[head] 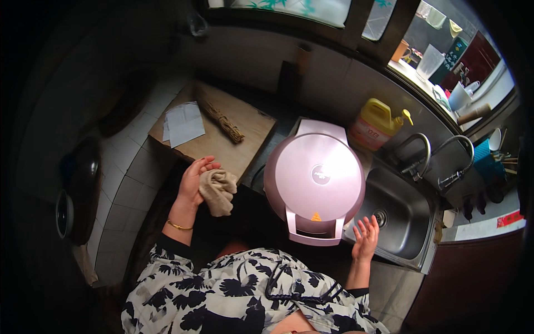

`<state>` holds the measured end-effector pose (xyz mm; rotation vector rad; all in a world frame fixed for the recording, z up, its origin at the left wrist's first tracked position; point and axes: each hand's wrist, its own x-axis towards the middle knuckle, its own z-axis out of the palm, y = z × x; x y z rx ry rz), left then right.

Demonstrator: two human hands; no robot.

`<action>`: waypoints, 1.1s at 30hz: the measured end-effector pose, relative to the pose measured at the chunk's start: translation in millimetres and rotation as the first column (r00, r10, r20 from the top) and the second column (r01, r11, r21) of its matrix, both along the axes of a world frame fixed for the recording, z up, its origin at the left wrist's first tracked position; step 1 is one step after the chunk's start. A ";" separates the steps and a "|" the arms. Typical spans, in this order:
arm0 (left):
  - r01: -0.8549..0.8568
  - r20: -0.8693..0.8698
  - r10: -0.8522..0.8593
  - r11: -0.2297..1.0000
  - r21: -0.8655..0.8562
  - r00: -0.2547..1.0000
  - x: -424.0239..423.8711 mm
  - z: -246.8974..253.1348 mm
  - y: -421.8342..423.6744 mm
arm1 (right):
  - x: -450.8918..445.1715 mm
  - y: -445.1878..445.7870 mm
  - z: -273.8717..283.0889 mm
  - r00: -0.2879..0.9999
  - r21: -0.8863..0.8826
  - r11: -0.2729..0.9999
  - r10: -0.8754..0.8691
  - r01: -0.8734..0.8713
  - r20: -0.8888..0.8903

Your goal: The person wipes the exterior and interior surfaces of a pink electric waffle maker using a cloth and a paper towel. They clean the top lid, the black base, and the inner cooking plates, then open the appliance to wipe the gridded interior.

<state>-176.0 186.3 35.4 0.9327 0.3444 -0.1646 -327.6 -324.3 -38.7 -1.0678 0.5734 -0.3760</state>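
In my left hand is a crumpled beige cloth, held off the front edge of a wooden board. My right hand holds nothing; its fingers are spread near the front left corner of a stainless steel sink. Between my hands sits a round pink electric baking pan with its lid down. The pan's handle points towards me, and an orange triangular sticker marks the lid near it.
Some white paper and a bundled straw brush lie on the board. Behind the pan stands a yellow detergent jug with a pump. Two curved faucets rise behind the sink. A tiled ledge runs along the left.
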 end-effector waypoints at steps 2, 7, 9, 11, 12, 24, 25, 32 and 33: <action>-0.030 0.005 0.030 0.998 -0.052 1.000 13.1 -8.0 -4.1 | -10.9 0.6 12.9 0.999 -0.024 1.000 -0.018 0.019 0.034; -0.115 0.194 0.136 0.986 -0.119 0.972 78.0 -9.7 -32.2 | -36.0 8.5 38.9 0.995 -0.067 0.996 -0.060 0.066 0.083; -0.035 0.287 0.005 0.994 0.099 0.958 100.1 4.6 -52.6 | -48.4 16.5 55.0 0.991 -0.094 0.990 -0.096 0.104 0.091; -0.252 0.428 -0.191 0.578 0.776 0.883 128.9 -15.0 -30.7 | -48.0 36.8 66.2 0.993 -0.107 0.990 -0.085 0.093 0.079; -0.294 0.395 -0.274 0.343 0.892 0.877 134.8 -16.8 -22.6 | -49.6 46.7 69.8 0.994 -0.115 0.989 -0.090 0.097 0.068; -0.079 -0.004 -0.242 -0.333 0.940 0.970 139.8 -83.8 112.5 | -32.8 138.2 100.1 0.991 -0.368 0.920 -0.129 0.131 0.029; -0.129 0.041 -0.258 -0.333 0.934 0.965 141.4 -88.8 115.8 | -33.7 138.2 102.3 0.989 -0.380 0.913 -0.147 0.145 0.024; -0.357 0.416 -0.053 0.423 0.833 0.908 175.1 -99.4 160.0 | -39.6 145.3 113.9 0.968 -0.520 0.819 -0.239 0.240 0.071; -0.424 0.465 -0.113 0.266 0.866 0.878 170.4 -83.6 149.6 | -47.5 144.3 118.4 0.961 -0.540 0.800 -0.265 0.262 0.075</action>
